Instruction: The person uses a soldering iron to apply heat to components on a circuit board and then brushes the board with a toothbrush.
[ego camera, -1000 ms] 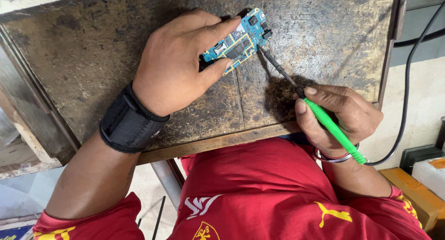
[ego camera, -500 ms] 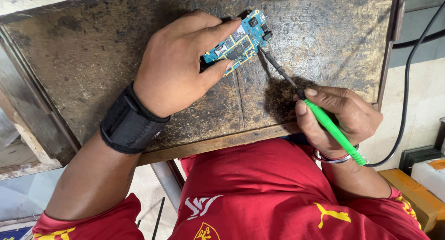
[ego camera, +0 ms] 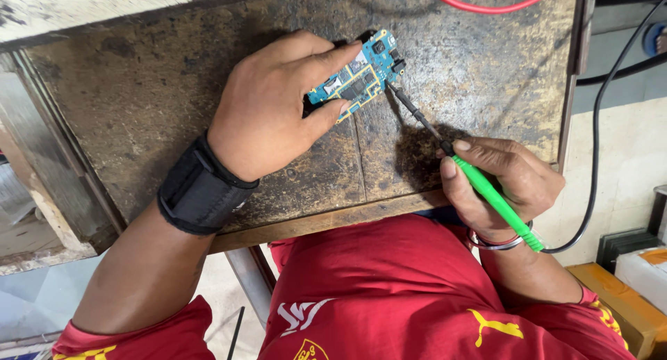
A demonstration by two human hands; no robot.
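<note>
Head view unchanged, left hand [ego camera: 267,110] still clamping circuit board [ego camera: 354,75], right hand [ego camera: 500,186] gripping green probe [ego camera: 490,193].

circuit board [ego camera: 358,75] on workbench [ego camera: 139,96], soldering iron [ego camera: 479,183] to its right

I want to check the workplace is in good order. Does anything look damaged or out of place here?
The wooden tabletop is badly worn, stained and cracked. The circuit board, left hand and green-handled tool look normal.
</note>
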